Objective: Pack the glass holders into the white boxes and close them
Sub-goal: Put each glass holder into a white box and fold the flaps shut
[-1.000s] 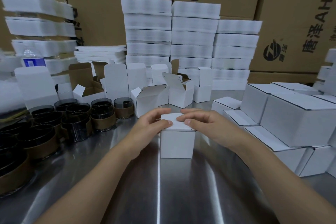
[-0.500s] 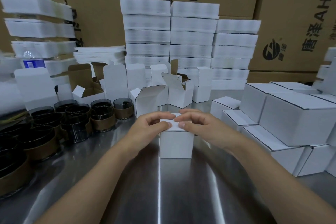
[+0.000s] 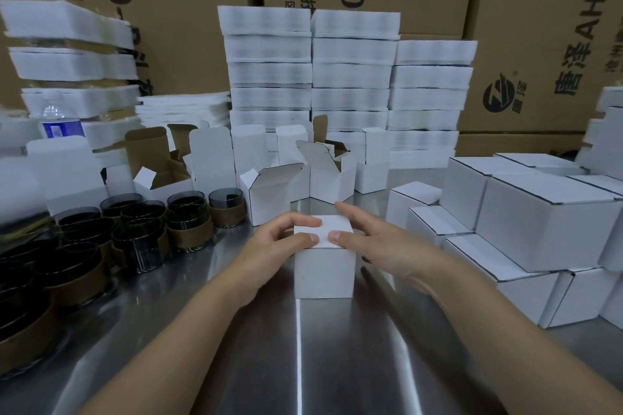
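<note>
Our white box [image 3: 323, 271] stands closed on the steel table [image 3: 337, 364], right between our hands. Our left hand [image 3: 278, 241] curls round its top left corner, thumb on the lid. Our right hand [image 3: 376, 241] lies straight-fingered along the right side, thumb pressing the lid. The glass holders [image 3: 188, 226] stand well off left.

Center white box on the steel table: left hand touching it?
Touching. The head view shows the thumb and forefinger of the left hand lying flat on the lid of the white box, with no gap.
</note>
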Demonstrator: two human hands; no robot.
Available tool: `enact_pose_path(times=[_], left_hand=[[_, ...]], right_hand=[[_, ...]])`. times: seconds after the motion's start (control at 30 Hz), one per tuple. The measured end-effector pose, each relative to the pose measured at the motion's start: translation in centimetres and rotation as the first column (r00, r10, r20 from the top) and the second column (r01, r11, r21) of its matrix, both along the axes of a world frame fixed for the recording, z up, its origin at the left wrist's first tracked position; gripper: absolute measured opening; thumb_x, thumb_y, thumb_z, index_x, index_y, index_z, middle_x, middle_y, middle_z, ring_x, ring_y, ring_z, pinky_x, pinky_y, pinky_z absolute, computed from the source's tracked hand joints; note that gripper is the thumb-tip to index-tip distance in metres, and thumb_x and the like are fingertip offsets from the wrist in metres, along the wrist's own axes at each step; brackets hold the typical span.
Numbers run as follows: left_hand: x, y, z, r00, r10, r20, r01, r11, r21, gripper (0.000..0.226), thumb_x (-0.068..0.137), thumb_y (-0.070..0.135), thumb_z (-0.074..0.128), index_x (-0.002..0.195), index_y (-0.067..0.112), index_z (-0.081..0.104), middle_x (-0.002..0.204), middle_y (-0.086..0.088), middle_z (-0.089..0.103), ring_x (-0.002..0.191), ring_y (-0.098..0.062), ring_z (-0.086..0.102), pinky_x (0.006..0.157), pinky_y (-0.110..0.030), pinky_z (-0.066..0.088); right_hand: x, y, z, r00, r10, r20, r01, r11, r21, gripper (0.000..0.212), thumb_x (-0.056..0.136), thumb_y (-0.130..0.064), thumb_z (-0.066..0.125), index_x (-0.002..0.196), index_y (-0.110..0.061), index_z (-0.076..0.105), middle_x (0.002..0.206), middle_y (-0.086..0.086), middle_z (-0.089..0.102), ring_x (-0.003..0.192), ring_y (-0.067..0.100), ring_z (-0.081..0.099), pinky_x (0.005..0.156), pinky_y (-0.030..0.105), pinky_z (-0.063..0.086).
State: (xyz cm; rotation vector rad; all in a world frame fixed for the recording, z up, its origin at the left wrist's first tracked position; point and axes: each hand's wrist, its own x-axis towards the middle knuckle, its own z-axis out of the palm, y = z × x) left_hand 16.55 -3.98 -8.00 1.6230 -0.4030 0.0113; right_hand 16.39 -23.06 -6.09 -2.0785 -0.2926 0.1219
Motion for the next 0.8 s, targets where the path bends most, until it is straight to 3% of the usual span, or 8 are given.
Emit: enact_pose_path(times=[0.1,0.2,0.37,0.53,0.63,0.8], left_hand=[[0.2,-0.1,0.1,0.998,0.002,-0.067,-0.006,0.998,-0.062,0.023,0.08,0.012,0.07,0.095,0.029,0.071,0.095,0.004,0.07,0.086,-0.009,0.065,0.08,-0.023,0.049],[0.6,-0.1,0.1,0.993,0.015,-0.114,-0.026,0.995,-0.092,0.044,0.08,0.011,0.068,0.115,0.037,0.061,0.105,0.007,0.069,0.096,-0.013,0.066,0.086,-0.027,0.048],[1.1,0.1,0.0,0.993,0.017,-0.117,-0.03,0.994,-0.103,0.049,0.073,0.015,0.07,0.112,0.045,0.062,0.092,0.014,0.072,0.092,-0.012,0.068,0.091,-0.03,0.05],[0.7,0.0,0.3,0.993,0.025,-0.119,-0.035,0.996,-0.084,0.042,0.083,0.005,0.062,0.109,0.038,0.067,0.106,0.002,0.068,0.097,-0.016,0.065,0.086,-0.028,0.051],[0.1,-0.5,0.4,0.994,0.042,-0.102,-0.045,0.998,-0.035,0.029,0.08,0.008,0.061,0.096,0.03,0.073,0.105,-0.009,0.069,0.093,-0.019,0.064,0.087,-0.032,0.048],[-0.4,-0.5,0.2,0.997,0.036,-0.072,-0.033,0.999,0.043,0.028,0.091,0.01,0.051,0.1,0.029,0.069,0.105,-0.006,0.07,0.093,-0.015,0.065,0.085,-0.027,0.047]], right_hand=[[-0.3,0.4,-0.2,1.0,0.011,0.021,-0.011,1.0,0.004,0.049,0.092,-0.047,0.052,0.138,-0.047,0.036,0.138,-0.016,0.045,0.122,0.006,0.044,0.104,0.027,0.035],[-0.4,1.0,-0.6,1.0,-0.013,-0.013,0.014,0.995,0.096,0.039,0.093,-0.042,0.051,0.13,-0.049,0.044,0.129,-0.013,0.05,0.112,0.004,0.048,0.085,0.018,0.037],[-0.1,1.3,-1.2,0.999,-0.039,-0.026,0.044,0.976,0.211,0.039,0.087,-0.044,0.06,0.124,-0.048,0.05,0.106,-0.027,0.052,0.103,-0.006,0.051,0.085,0.017,0.038],[0.0,1.8,-1.1,0.996,-0.073,-0.044,0.081,0.971,0.225,0.038,0.087,-0.038,0.062,0.124,-0.043,0.052,0.119,-0.015,0.056,0.107,0.005,0.056,0.094,0.025,0.042],[-0.2,2.1,-1.1,0.994,-0.109,0.032,0.102,0.981,0.166,0.03,0.088,-0.04,0.059,0.117,-0.048,0.053,0.113,-0.022,0.055,0.102,-0.004,0.053,0.082,0.017,0.038],[-0.3,1.7,-1.3,0.991,-0.105,0.078,0.097,0.991,0.097,0.039,0.089,-0.046,0.055,0.128,-0.048,0.051,0.119,-0.024,0.05,0.112,-0.001,0.048,0.092,0.02,0.032]])
